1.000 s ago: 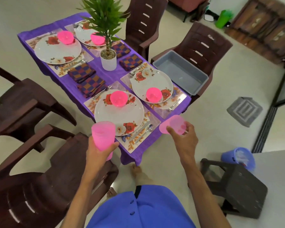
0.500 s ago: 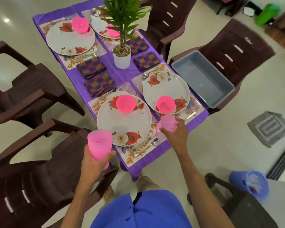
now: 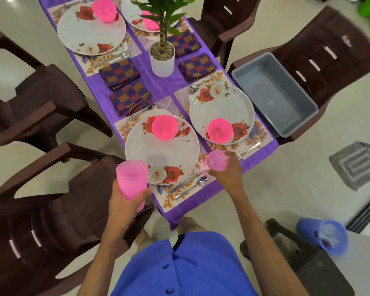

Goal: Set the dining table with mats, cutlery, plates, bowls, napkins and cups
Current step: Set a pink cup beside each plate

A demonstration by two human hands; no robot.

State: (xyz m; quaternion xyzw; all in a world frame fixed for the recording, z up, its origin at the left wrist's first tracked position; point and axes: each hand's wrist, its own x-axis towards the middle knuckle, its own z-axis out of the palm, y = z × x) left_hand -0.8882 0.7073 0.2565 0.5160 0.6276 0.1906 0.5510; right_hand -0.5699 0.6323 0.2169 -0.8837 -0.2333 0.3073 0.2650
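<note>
Pink plastic cups occupy both hands. Over the last second the right hand [image 3: 228, 170] has travelled from the floor side of the table corner to a position above the table [image 3: 165, 86], between the near plate [image 3: 156, 152] and the right plate [image 3: 221, 110]. Its cup [image 3: 215, 160] now sits low over the mat edge, close to the fork [image 3: 247, 151]; whether the cup base touches the table cannot be told. The left hand [image 3: 126, 197] has held its position beside the near plate.

Judgement: mats, plates, bowls, cutlery and napkins are laid at all visible places, so cup placement is the closing step, and the first cup is about to be set down.

Hand pose: the right arm reaches forward, fingers wrapped around the cup from above and behind, cup tilted toward the camera. The left hand grips a tall stack of cups [image 3: 132, 179] upright, thumb across the front, held off the table edge above the chair [image 3: 51, 210].
</note>
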